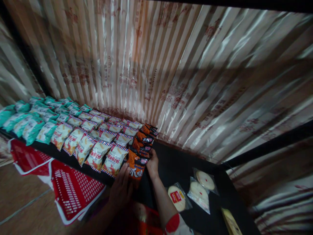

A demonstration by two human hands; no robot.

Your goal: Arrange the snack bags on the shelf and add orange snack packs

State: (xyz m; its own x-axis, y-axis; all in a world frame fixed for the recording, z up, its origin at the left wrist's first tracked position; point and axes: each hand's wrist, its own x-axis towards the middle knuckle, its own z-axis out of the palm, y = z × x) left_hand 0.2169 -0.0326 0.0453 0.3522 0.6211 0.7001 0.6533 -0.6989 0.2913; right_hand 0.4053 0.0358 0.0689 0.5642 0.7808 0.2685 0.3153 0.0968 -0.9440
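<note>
A row of orange snack bags with black tops stands front to back on a black shelf. My left hand (121, 184) lies against the lower left edge of the front orange snack bag (136, 169), fingers together. My right hand (153, 164) grips the right side of that bag near its top, its fingertips partly hidden behind the bags. White and red snack bags (114, 159) stand in rows immediately left of the orange ones. Farther left are several teal bags (33, 127).
Flat round items in clear wrappers (177, 196) lie on the black shelf (176, 160) at right, with a yellowish package (230, 222) near the front. Red baskets (73, 186) are below the left front edge. A pleated printed sheet (156, 65) covers the back.
</note>
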